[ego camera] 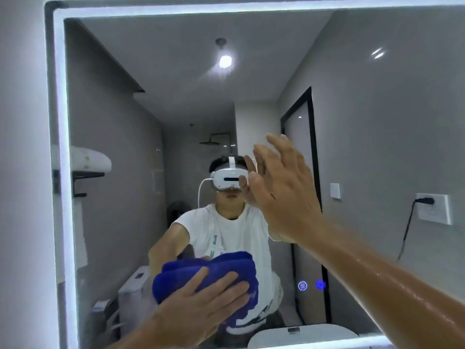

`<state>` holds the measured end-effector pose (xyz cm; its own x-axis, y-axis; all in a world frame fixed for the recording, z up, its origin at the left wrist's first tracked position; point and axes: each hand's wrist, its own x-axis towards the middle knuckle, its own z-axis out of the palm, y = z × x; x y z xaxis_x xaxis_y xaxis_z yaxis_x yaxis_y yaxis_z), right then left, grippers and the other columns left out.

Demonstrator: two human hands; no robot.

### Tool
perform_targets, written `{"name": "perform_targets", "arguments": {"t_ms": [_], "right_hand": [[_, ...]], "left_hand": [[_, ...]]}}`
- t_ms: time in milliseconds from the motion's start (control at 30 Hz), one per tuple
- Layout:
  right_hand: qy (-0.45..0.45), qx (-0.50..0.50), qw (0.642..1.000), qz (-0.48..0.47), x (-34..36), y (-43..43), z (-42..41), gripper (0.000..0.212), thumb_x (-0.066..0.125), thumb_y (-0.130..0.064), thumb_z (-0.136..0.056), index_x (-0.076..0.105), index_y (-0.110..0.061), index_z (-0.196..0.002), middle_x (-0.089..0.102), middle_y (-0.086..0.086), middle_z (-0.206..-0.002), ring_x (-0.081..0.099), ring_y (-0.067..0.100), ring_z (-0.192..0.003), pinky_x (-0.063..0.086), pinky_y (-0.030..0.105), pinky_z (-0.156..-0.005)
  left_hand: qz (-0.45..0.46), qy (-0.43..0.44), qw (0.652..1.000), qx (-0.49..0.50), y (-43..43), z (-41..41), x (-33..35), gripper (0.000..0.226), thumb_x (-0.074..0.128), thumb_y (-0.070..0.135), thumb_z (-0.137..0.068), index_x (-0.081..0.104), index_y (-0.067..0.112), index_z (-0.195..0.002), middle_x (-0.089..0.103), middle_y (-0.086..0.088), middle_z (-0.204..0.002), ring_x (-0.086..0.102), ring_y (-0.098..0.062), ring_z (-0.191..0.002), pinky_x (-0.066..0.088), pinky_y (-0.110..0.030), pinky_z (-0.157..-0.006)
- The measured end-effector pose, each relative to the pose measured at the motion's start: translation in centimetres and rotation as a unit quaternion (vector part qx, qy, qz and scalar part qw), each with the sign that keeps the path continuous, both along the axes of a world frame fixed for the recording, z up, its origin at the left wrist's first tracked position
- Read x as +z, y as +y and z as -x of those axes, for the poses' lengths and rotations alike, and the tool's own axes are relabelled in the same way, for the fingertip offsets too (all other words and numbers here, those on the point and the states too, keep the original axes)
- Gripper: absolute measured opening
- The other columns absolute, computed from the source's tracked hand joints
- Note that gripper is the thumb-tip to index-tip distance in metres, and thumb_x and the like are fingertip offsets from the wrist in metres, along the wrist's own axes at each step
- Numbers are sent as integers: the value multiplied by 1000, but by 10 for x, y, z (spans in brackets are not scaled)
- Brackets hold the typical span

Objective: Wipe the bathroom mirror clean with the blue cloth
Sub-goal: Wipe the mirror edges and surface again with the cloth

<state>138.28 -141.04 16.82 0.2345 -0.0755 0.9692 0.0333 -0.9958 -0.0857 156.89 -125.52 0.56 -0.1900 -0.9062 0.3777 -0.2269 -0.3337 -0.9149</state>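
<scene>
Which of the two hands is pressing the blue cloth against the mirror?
The left hand, low on the mirror, lies flat over the blue cloth. The right hand is raised, open and empty.

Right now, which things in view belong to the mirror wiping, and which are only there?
For the job: blue cloth, pressed to the mirror by the left hand; right hand, open, empty.

Only there: two lit touch icons, wall socket with black plug.
</scene>
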Motion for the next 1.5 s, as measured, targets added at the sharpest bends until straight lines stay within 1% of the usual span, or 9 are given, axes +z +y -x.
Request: {"name": "perform_targets", "arguments": {"t_ms": [167,233,400,533,633,900,1133,1333,1500], "right_hand": [[18,2,1000,-7,-19,-2,13,49,33,-35,-92,47,-17,-135,32,1,-150,20,18,-144,24,45,-115],[23,-5,1000,4,-20,-8,13,52,30,-38,-92,47,-16,-136,32,2,-151,20,19,-144,24,45,-116],[-14,-15,1000,13,-11,-27,9,51,33,-39,-91,48,-19,-136,31,-1,-151,21,17,-144,24,44,-116],[-44,4,999,5,-5,-34,5,52,33,-40,-90,49,-21,-136,30,-4,-151,21,16,-144,25,44,-115],[-68,8,998,-8,-6,-39,7,52,35,-41,-90,49,-22,-137,30,-7,-150,24,15,-142,27,45,-114],[-47,15,998,-34,-24,-36,14,53,37,-39,-91,49,-16,-137,35,2,-149,28,18,-140,29,45,-112],[10,23,1000,-10,-70,-4,-10,50,40,-33,-94,46,-14,-140,34,5,-150,25,22,-142,24,46,-115],[74,0,997,7,-131,0,-14,53,35,-34,-96,45,-10,-143,33,7,-155,19,23,-147,18,41,-118],[56,-25,998,-21,-132,-22,-7,47,40,-28,-98,46,-8,-141,35,10,-152,24,26,-144,20,39,-115]], "left_hand": [[-126,-64,988,-56,16,1,51,83,62,36,-90,15,22,-157,14,1,-164,8,-26,-151,-6,-50,-120],[-112,-68,988,-80,16,-6,94,79,53,34,-90,13,23,-157,3,-1,-164,3,-27,-151,-5,-50,-120],[154,35,984,-79,9,-8,234,67,33,47,-95,16,22,-155,16,-3,-163,13,-26,-151,23,-52,-116],[399,181,890,-126,-35,30,288,67,35,43,-92,20,22,-153,19,-1,-162,14,-23,-149,24,-51,-114],[460,198,858,-116,-63,45,280,67,35,40,-94,14,21,-155,12,0,-164,9,-23,-150,19,-52,-116],[300,95,939,-139,-39,13,80,72,49,39,-95,18,17,-156,13,-3,-164,16,-27,-150,22,-52,-114],[120,73,987,-75,2,-10,-90,56,36,35,-101,25,21,-154,18,-3,-163,15,-28,-150,10,-52,-118],[8,42,996,-78,17,-15,-96,55,29,28,-103,18,16,-156,10,-8,-164,15,-31,-147,23,-51,-111],[-35,-5,991,-129,31,-21,-21,58,43,25,-102,21,19,-156,15,-3,-163,15,-29,-149,11,-50,-118]]}}
